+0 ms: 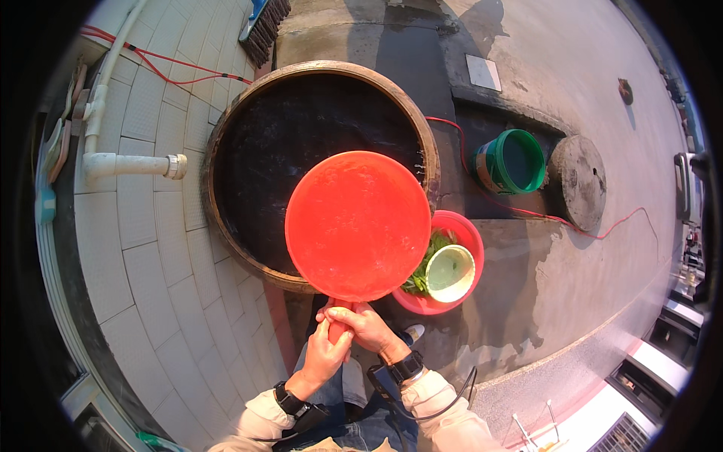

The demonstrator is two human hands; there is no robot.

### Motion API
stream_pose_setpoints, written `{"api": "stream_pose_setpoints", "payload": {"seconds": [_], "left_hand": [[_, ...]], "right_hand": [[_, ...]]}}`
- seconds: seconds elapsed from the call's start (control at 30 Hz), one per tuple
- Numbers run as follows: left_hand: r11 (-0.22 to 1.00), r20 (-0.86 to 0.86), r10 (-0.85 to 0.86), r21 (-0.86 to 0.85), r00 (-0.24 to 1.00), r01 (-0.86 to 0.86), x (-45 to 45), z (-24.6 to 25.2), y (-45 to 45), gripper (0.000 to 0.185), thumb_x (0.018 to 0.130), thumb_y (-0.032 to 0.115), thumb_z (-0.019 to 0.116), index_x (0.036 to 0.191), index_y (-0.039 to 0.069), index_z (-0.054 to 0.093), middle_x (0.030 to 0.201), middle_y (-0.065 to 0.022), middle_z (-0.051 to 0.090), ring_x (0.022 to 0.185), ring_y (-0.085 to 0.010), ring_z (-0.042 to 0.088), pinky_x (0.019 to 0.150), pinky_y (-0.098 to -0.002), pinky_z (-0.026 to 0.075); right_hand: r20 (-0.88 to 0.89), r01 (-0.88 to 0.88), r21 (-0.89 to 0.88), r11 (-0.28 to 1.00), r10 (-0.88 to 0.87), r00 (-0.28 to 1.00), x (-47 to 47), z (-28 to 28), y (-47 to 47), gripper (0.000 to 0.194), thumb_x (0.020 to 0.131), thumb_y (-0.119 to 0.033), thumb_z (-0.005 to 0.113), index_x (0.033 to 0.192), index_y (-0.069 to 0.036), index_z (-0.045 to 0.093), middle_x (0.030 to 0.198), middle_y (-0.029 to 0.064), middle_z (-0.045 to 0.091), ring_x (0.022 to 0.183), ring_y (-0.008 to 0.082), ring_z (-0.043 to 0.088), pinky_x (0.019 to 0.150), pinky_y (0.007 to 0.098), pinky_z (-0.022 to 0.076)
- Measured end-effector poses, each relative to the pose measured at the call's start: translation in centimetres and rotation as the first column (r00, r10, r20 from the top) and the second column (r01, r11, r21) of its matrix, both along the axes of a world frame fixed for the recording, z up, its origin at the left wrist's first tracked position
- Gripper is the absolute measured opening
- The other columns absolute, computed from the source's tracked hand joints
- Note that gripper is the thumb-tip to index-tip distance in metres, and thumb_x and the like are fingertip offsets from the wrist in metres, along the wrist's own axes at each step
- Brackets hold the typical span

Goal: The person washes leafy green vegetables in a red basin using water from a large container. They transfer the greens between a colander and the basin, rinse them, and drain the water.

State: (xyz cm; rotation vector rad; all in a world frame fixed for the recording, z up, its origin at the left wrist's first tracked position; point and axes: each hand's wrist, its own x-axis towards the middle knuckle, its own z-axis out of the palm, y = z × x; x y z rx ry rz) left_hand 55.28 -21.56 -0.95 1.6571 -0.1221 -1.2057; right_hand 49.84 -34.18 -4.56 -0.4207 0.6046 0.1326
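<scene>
Both of my hands are closed around the short handle of a large red plastic water ladle (pixel 357 226), which holds water. My left hand (pixel 325 351) grips from the left and my right hand (pixel 370 327) from the right, fingers overlapping. The ladle's bowl covers the lower right part of a big round vat (pixel 262 147) with a brown rim and dark water inside. Right of the ladle, partly behind it, a pink basin (pixel 473 237) on the ground holds green leafy vegetables (pixel 421 277) and a pale green bowl (pixel 450 273).
A green bucket (pixel 522 161) stands to the right, near a round concrete slab (pixel 577 182). A red hose (pixel 531 213) runs over the wet ground. At left, a white pipe (pixel 135 165) projects from the tiled wall (pixel 138 220). A brush (pixel 265 34) leans at the top.
</scene>
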Motion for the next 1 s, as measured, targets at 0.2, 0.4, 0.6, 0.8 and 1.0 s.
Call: {"api": "stream_pose_setpoints", "payload": {"seconds": [0.2, 0.4, 0.6, 0.8, 1.0], "left_hand": [[0.959, -0.066, -0.283, 0.013, 0.957, 0.284, -7.5, 1.5, -0.4, 0.036, 0.095, 0.014, 0.061, 0.126, -0.001, 0.049, 0.07, -0.0044, 0.061, 0.053, -0.0112, 0.057, 0.048, -0.0256, 0.044], [0.887, -0.222, -0.451, 0.0, 0.865, 0.462, -14.7, -1.2, -1.8, 0.047, 0.095, 0.026, 0.063, 0.131, -0.001, 0.047, 0.071, -0.0058, 0.063, 0.055, -0.0121, 0.06, 0.051, -0.0265, 0.048], [0.834, -0.372, -0.513, -0.003, 0.774, 0.551, -21.6, -8.1, -3.0, 0.051, 0.094, 0.033, 0.06, 0.13, -0.001, 0.047, 0.076, -0.0079, 0.064, 0.053, -0.0139, 0.061, 0.049, -0.0276, 0.047], [0.806, -0.539, -0.485, 0.028, 0.688, 0.591, -26.5, -14.4, -3.6, 0.029, 0.095, 0.032, 0.056, 0.108, 0.007, 0.051, 0.072, -0.0022, 0.057, 0.05, -0.0114, 0.055, 0.044, -0.0248, 0.04], [0.823, -0.724, -0.427, -0.063, 0.543, 0.564, -29.3, -17.9, -2.9, 0.022, 0.096, 0.028, 0.053, 0.106, 0.008, 0.051, 0.075, -0.002, 0.055, 0.049, -0.0113, 0.051, 0.04, -0.0237, 0.033]], "right_hand": [[-0.044, 0.234, -0.092, 0.968, -0.239, 0.97, -10.5, 2.4, 0.6, 0.02, 0.095, -0.011, 0.059, 0.111, 0.001, 0.056, 0.102, 0.0139, 0.065, 0.094, 0.0207, 0.063, 0.086, 0.0346, 0.0528], [-0.247, 0.384, -0.065, 0.921, -0.388, 0.888, -20.5, 0.2, 1.5, 0.013, 0.094, -0.01, 0.06, 0.102, -0.003, 0.054, 0.097, 0.0112, 0.063, 0.095, 0.0206, 0.062, 0.084, 0.0356, 0.0541], [-0.334, 0.584, -0.052, 0.81, -0.565, 0.754, -28.1, -6.9, 2.9, 0.011, 0.094, -0.009, 0.06, 0.102, -0.005, 0.053, 0.087, 0.0047, 0.059, 0.097, 0.0215, 0.062, 0.084, 0.0353, 0.0538], [-0.483, 0.612, -0.108, 0.783, -0.58, 0.657, -33.2, -13.8, 4.4, 0.011, 0.094, -0.012, 0.06, 0.1, -0.006, 0.054, 0.088, 0.0044, 0.059, 0.096, 0.0214, 0.062, 0.085, 0.0353, 0.0532], [-0.575, 0.659, -0.132, 0.74, -0.599, 0.557, -36.2, -15.7, 5.8, 0.013, 0.094, -0.015, 0.061, 0.099, -0.007, 0.053, 0.09, 0.0059, 0.059, 0.092, 0.0205, 0.062, 0.08, 0.0353, 0.0542]]}}
